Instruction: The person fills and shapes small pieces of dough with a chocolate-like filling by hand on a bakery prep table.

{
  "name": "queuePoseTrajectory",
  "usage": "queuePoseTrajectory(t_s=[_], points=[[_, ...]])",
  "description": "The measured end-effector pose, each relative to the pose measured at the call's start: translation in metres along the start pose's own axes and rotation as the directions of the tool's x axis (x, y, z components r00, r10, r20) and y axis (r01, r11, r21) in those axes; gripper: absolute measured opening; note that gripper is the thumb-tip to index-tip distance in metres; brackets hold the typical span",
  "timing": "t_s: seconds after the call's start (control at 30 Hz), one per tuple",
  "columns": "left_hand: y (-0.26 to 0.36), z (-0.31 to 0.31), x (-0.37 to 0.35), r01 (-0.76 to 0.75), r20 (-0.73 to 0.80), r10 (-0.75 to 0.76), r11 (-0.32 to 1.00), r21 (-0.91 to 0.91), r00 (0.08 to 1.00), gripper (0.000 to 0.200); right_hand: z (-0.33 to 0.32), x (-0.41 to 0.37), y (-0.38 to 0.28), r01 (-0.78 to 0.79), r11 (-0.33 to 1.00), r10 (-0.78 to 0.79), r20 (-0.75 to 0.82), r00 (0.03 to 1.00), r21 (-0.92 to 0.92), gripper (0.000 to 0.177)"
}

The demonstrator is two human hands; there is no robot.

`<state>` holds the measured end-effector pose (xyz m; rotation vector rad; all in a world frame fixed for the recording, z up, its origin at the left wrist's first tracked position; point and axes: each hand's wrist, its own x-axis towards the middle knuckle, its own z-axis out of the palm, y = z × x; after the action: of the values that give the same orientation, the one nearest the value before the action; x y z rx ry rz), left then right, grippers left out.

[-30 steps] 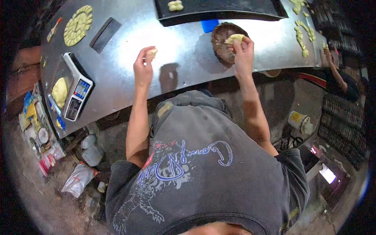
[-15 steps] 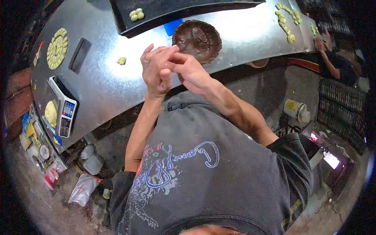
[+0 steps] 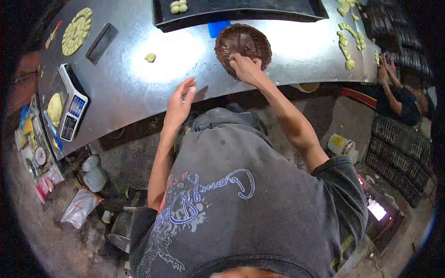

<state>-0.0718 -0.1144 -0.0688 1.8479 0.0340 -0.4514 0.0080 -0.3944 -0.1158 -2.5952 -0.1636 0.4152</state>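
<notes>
My right hand (image 3: pixel 247 69) is over the near part of a round, shallow vessel of dark brown paste (image 3: pixel 241 41). Its fingers are curled together at the paste, and what they hold, if anything, is hidden. By the table's front edge, my left hand (image 3: pixel 179 104) hangs open and apart from everything, thumb away from the fingers. A small lump of pale dough (image 3: pixel 150 58) lies alone on the metal table to the left of the vessel. Just behind the vessel sits a blue flat piece (image 3: pixel 218 28), partly covered by it.
A dark tray (image 3: pixel 241 16) at the back carries a few dough balls (image 3: pixel 179 6). To the left are a coil of dough pieces (image 3: pixel 77 31), a dark bar (image 3: pixel 102 43) and a scale (image 3: pixel 73 109) beside a dough mass (image 3: pixel 54 109). More dough pieces (image 3: pixel 344 46) and a co-worker (image 3: pixel 408 104) are at right.
My hands were together in front of the vessel and have parted. The right hand has moved onto the brown paste; the left has dropped towards the table edge and opened.
</notes>
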Motion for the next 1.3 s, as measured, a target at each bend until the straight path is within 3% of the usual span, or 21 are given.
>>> queuePoseTrajectory(t_s=[0.03, 0.13, 0.17, 0.2, 0.27, 0.37, 0.47, 0.53, 0.6, 0.63, 0.67, 0.77, 0.87, 0.9, 1.0, 1.13, 1.17, 1.27, 1.3], points=[[-0.007, -0.009, -0.003, 0.017, -0.044, -0.019, 0.999, -0.048, 0.999, 0.046, 0.002, -0.001, -0.008, -0.052, 0.998, 0.051, 0.086, 0.995, 0.021, 0.039], [-0.019, -0.027, -0.007, 0.032, -0.165, -0.060, 0.985, -0.170, 0.984, 0.043, 0.006, 0.020, 0.000, -0.174, 0.961, 0.146, 0.138, 0.980, 0.216, 0.046], [-0.017, -0.033, -0.006, 0.020, -0.194, -0.058, 0.981, -0.191, 0.979, 0.042, 0.003, 0.025, 0.004, -0.170, 0.907, 0.132, 0.123, 0.984, 0.384, 0.053], [-0.011, -0.039, -0.004, 0.005, -0.220, -0.052, 0.978, -0.210, 0.974, 0.042, -0.003, 0.031, 0.007, -0.248, 0.831, 0.166, 0.204, 0.965, 0.497, 0.050], [0.011, -0.044, 0.000, -0.043, -0.198, -0.002, 0.974, -0.222, 0.980, 0.040, -0.016, 0.029, -0.001, -0.492, 0.243, 0.290, 0.422, 0.859, 0.836, 0.036], [0.041, -0.042, 0.010, -0.134, -0.104, 0.114, 0.966, -0.219, 0.988, 0.038, -0.043, 0.013, -0.037, -0.306, 0.023, 0.227, 0.293, 0.929, 0.952, 0.035], [0.056, -0.024, 0.025, -0.349, 0.069, 0.364, 0.922, -0.171, 0.929, 0.039, -0.065, -0.021, -0.102, -0.208, -0.406, -0.061, 0.201, 0.978, 0.890, 0.033], [0.065, -0.021, 0.029, -0.340, 0.056, 0.356, 0.921, -0.188, 0.933, 0.037, -0.058, -0.039, -0.127, -0.156, -0.390, -0.153, 0.103, 0.983, 0.908, 0.038], [0.074, -0.019, 0.031, -0.268, 0.032, 0.291, 0.915, -0.300, 0.956, 0.034, -0.042, -0.049, -0.145, -0.052, -0.428, -0.083, 0.018, 0.996, 0.902, 0.047], [0.079, -0.014, 0.028, -0.290, -0.104, 0.271, 0.876, -0.385, 0.957, 0.029, -0.041, -0.053, -0.156, 0.028, -0.347, 0.002, -0.029, 1.000, 0.938, 0.045], [0.080, -0.013, 0.028, -0.286, -0.114, 0.262, 0.893, -0.349, 0.958, 0.029, -0.041, -0.055, -0.164, 0.098, -0.256, 0.084, -0.079, 0.993, 0.962, 0.044], [0.079, -0.010, 0.028, -0.266, -0.143, 0.234, 0.923, -0.277, 0.962, 0.027, -0.025, -0.058, -0.156, 0.327, 0.243, 0.106, -0.360, 0.927, 0.913, 0.031], [0.080, -0.013, 0.027, -0.249, -0.021, 0.253, 0.931, -0.266, 0.967, 0.027, -0.038, -0.074, -0.145, -0.066, 0.198, 0.046, 0.058, 0.997, 0.978, 0.024], [0.082, -0.013, 0.024, -0.256, 0.006, 0.267, 0.930, -0.265, 0.964, 0.025, -0.041, -0.077, -0.140, -0.138, 0.021, -0.026, 0.139, 0.990, 0.990, 0.018], [0.080, -0.013, 0.016, -0.355, 0.024, 0.365, 0.919, -0.171, 0.931, 0.024, -0.045, -0.076, -0.117, -0.187, -0.086, -0.049, 0.184, 0.982, 0.979, 0.019], [0.072, 0.002, 0.018, -0.367, -0.125, 0.348, 0.908, -0.203, 0.929, 0.016, -0.055, -0.077, -0.125, 0.040, -0.053, -0.060, -0.043, 0.997, 0.998, 0.038], [0.072, 0.004, 0.017, -0.323, -0.148, 0.297, 0.922, -0.212, 0.943, 0.017, -0.056, -0.079, -0.127, 0.048, 0.021, -0.093, -0.046, 0.995, 0.999, 0.042], [0.079, 0.010, 0.012, -0.236, -0.221, 0.181, 0.938, -0.253, 0.958, 0.024, -0.054, -0.076, -0.130, 0.157, 0.218, -0.137, -0.129, 0.982, 0.963, 0.037], [0.079, 0.013, 0.011, -0.236, -0.243, 0.171, 0.933, -0.271, 0.955, 0.026, -0.056, -0.077, -0.132, 0.153, 0.229, -0.131, -0.125, 0.984, 0.961, 0.026]])
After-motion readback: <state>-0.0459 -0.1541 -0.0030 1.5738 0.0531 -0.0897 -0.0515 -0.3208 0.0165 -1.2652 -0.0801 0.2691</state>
